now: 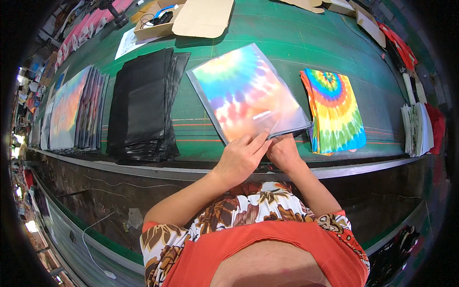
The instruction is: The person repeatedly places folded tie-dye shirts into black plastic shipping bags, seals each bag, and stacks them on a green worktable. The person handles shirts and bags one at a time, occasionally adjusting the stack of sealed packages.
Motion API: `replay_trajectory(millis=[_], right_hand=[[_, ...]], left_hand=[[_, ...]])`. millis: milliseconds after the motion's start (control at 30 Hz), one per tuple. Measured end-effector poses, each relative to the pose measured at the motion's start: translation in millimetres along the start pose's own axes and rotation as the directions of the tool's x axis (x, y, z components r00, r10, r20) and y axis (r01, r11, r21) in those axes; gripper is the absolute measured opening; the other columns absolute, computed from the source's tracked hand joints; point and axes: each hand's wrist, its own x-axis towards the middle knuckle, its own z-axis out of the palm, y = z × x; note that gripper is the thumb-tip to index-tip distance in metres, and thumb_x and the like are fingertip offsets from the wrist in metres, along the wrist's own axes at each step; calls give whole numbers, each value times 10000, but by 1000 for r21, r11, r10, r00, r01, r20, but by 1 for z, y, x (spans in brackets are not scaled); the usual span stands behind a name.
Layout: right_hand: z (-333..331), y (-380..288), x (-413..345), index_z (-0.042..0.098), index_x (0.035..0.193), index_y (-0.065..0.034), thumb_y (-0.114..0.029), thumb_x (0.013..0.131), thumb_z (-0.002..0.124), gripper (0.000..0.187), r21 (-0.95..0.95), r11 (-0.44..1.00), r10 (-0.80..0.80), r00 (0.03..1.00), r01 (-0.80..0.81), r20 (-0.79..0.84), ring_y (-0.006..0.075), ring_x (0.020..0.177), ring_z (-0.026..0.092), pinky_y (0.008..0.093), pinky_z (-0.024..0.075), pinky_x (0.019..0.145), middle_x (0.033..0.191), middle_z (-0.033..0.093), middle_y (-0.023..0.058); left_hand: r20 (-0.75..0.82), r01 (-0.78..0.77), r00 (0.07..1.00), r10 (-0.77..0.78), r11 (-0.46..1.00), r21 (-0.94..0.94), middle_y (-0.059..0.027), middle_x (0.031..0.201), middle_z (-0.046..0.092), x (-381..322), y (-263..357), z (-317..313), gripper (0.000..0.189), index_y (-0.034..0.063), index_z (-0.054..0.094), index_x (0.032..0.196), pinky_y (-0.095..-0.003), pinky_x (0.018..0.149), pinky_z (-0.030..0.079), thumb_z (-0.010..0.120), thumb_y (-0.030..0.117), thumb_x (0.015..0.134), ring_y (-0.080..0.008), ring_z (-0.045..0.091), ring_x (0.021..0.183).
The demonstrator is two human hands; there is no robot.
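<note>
A plastic bag with a tie-dye print inside [247, 89] lies tilted before me on the green table. My left hand [244, 154] grips its near edge between thumb and fingers. At the near right corner, my right hand [284, 150] has its fingers partly hidden under the bag, so its hold is unclear. To the right lies folded rainbow tie-dye fabric [337, 111]. A stack of black plastic bags [140, 107] is left of the bag. Farther left stands a row of bagged tie-dye pieces [68, 111], overlapping one another.
An open cardboard box [154, 30] with cables sits at the back left, partly over a printed sheet [129, 43]. A stack of papers or cards [417, 129] lies at the far right. The table's metal edge [200, 174] runs just below my hands.
</note>
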Motion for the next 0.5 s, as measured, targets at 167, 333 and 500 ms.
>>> replay_trajectory(millis=[167, 333, 500], right_hand=[[-5, -4, 34, 596, 1272, -69, -301, 845, 640, 488, -188, 961, -219, 973, 202, -72, 381, 1320, 466, 549, 359, 1069, 1371, 516, 189], [11, 1, 33, 450, 1441, -134, -403, 835, 671, 699, -261, 959, -101, 992, 115, 70, 388, 1408, 362, 601, 267, 1111, 1470, 436, 160], [14, -3, 36, 439, 1451, -144, -428, 820, 696, 739, -250, 967, -45, 999, 50, 25, 410, 1433, 315, 617, 230, 1122, 1514, 387, 181]], left_hand=[[64, -38, 997, 35, 998, 41, -89, 1334, 611, -3, 6, -11, 391, 16, 690, 1155, -317, 715, 540, 625, 77, 775, -221, 578, 843], [-24, -110, 994, 109, 992, -57, -107, 1273, 626, -18, -3, -10, 282, 13, 693, 1077, -347, 701, 536, 661, 102, 811, -225, 599, 807], [-22, 527, 842, -539, 830, -183, -148, 966, 618, -52, -17, -9, 293, 8, 541, 995, -373, 699, 530, 732, 169, 841, -252, 623, 741]])
